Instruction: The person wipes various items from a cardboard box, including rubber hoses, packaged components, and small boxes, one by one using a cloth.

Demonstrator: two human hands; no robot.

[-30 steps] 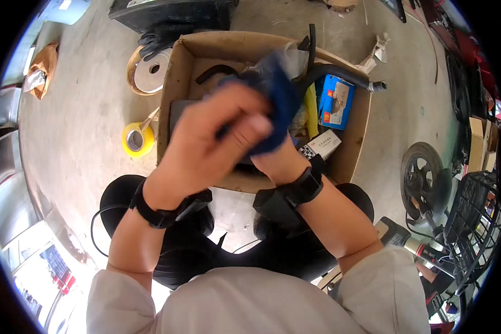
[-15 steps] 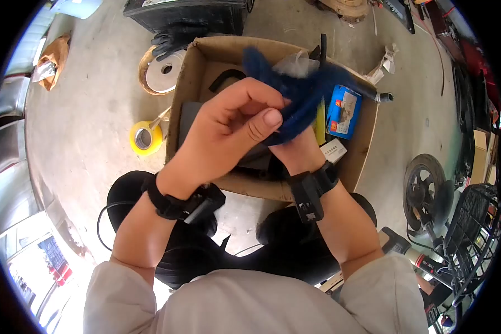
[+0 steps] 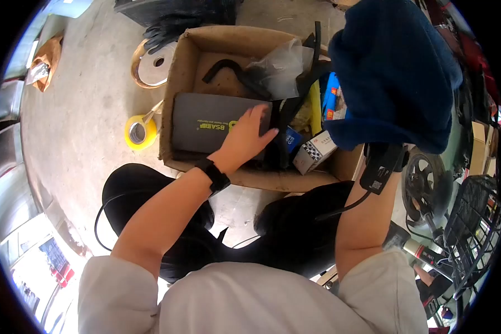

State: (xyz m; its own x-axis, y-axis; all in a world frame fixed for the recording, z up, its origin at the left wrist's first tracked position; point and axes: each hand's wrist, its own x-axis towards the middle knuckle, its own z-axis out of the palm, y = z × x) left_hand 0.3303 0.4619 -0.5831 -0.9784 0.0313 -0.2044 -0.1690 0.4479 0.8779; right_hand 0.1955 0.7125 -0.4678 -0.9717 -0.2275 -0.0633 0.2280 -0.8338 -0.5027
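My left hand [image 3: 244,140] is over the right end of a dark grey box [image 3: 197,119] with yellow-green lettering. Its thumb stands apart from its fingers, nothing shows in it, and whether it touches the box I cannot tell. A dark blue cloth [image 3: 392,78] hangs over my right hand, which is raised at the right of the cardboard box [image 3: 170,133]. That hand's fingers are hidden under the fabric; only the wrist and forearm show below. Near my left hand lie a black-and-white checkered small box [image 3: 314,153] and a black strap-like piece [image 3: 295,106].
Inside the carton are a black curved hose [image 3: 228,68], a clear plastic bag [image 3: 284,64] and a blue box [image 3: 329,97], partly covered. Yellow tape [image 3: 140,132], a white-faced roll [image 3: 153,67] and black gloves [image 3: 164,33] lie left of it. A wheel [image 3: 420,181] stands at right.
My hands have parted. The blue cloth has moved up and right with my right hand, spreading larger in view. My left hand has let go of it and come down over the grey box.
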